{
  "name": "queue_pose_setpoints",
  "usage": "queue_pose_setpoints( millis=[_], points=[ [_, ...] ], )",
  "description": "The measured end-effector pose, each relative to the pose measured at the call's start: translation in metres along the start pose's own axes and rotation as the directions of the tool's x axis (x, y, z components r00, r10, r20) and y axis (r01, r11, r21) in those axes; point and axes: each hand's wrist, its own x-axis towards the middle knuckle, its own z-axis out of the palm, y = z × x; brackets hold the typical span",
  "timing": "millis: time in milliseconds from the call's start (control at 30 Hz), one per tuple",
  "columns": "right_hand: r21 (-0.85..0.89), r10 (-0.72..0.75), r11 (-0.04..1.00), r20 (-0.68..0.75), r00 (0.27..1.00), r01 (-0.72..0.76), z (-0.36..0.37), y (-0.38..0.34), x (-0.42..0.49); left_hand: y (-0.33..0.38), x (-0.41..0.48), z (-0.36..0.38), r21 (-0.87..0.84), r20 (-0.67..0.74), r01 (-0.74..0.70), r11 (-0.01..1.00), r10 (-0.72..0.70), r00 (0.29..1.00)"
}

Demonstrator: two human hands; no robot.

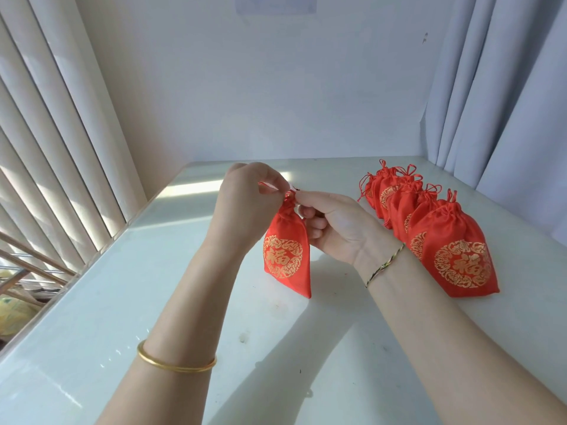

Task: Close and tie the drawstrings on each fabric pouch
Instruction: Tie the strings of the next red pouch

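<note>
Red fabric pouch (pixel 285 253) stands at mid-table (pixel 153 271), neck at 12 o'clock; row of cinched pouches (pixel 429 216) at its 2 o'clock. Left hand (pixel 248 204) pinches the drawstring (pixel 267 184); right hand (pixel 337 225) pinches the gathered neck, other fingers curled. Judged light, limp and satin-slick: best held at the neck, since the thin cord may slip.

Glossy white table (pixel 122 302), a strip of sunlight (pixel 196 188) across its far left side. Vertical blinds (pixel 46 133) hang on the left, pale curtain (pixel 506 87) folds on the right. Plain wall (pixel 276 96) behind, with what may be a paper sheet (pixel 275 3) at the very top, cut off.
</note>
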Motion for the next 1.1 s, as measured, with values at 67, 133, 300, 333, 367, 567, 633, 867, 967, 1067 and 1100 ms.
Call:
queue_pose_setpoints(
  millis=[67, 133, 300, 333, 367, 567, 633, 867, 967, 1067, 1100],
  points=[
    [0.023, 0.008, 1.0, 0.005, 1.0, -0.008, 0.0, 0.0, 0.001, 0.0, 0.0, -0.001, 0.018, 0.01, -0.015, 1.0, 0.015, 1.0],
    [0.046, 0.003, 0.999, -0.005, 1.0, -0.002, -0.001, 0.001, 0.002, 0.002, 0.001, -0.003, 0.037, 0.008, -0.025, 0.999, 0.025, 1.0],
    [0.07, -0.036, 0.997, -0.01, 0.999, 0.037, -0.002, 0.001, 0.004, 0.008, -0.003, -0.006, 0.119, 0.027, -0.086, 0.989, 0.084, 0.996],
    [0.065, -0.043, 0.997, -0.009, 0.999, 0.044, -0.002, 0.001, 0.005, 0.007, -0.003, -0.006, 0.124, 0.034, -0.093, 0.988, 0.09, 0.995],
    [0.057, -0.054, 0.997, -0.011, 0.999, 0.054, -0.001, 0.001, 0.005, 0.005, -0.003, -0.007, 0.125, 0.046, -0.096, 0.988, 0.091, 0.995],
    [-0.033, -0.105, 0.994, 0.019, 0.994, 0.105, 0.001, 0.002, 0.003, -0.004, 0.0, -0.005, 0.165, 0.085, -0.085, 0.983, 0.072, 0.994],
    [-0.068, -0.126, 0.99, 0.01, 0.992, 0.127, -0.002, 0.001, 0.002, -0.003, 0.0, -0.003, 0.189, 0.053, -0.1, 0.977, 0.092, 0.994],
    [-0.341, -0.295, 0.909, -0.116, 0.949, 0.241, -0.019, 0.0, 0.006, -0.006, 0.003, -0.007, -0.122, 0.091, 0.173, 0.977, -0.163, 0.982],
    [-0.425, -0.367, 0.857, -0.109, 0.924, 0.29, -0.022, 0.002, 0.008, -0.007, 0.004, -0.009, -0.29, 0.191, 0.31, 0.905, -0.263, 0.946],
    [-0.511, -0.466, 0.782, -0.1, 0.879, 0.357, -0.023, 0.0, 0.007, -0.009, 0.004, -0.01, -0.387, 0.303, 0.379, 0.841, -0.272, 0.913],
    [-0.52, -0.488, 0.769, -0.099, 0.867, 0.373, -0.023, 0.0, 0.007, -0.009, 0.004, -0.011, -0.408, 0.341, 0.389, 0.826, -0.258, 0.904]
  ],
)
